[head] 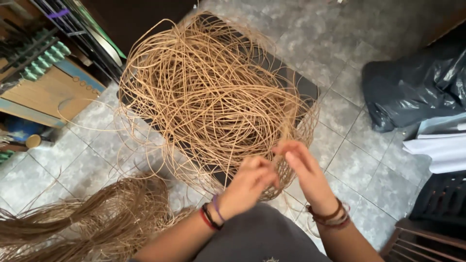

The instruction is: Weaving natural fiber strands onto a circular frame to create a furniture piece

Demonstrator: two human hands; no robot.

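**Two hands in a tangle of cane**

We see a big loose tangle of cane strands (208,92), thin, round, pale tan and springy, looping over one another in wide curls. It rests on a dark, flat-topped stool (301,85) in the middle of the view, and it hides most of that surface.

Our left hand (250,182) is curled at the near edge of the tangle, its fingers closed on a few strands. Our right hand (303,172) is just beside it, fingers bent and pinched on strands too; motion blur keeps us from telling exactly which ones. The two hands nearly touch. Each wrist wears corded bracelets.

Low on the left lies one second bundle (92,223), darker brown, flatter and fibrous, sweeping across the mottled grey floor tiles (359,145). To the right sits one crumpled black plastic bag (412,85), glossy and creased, with white folded sheets (437,145) below it. A wooden shelf unit (43,87) stands at the upper left.
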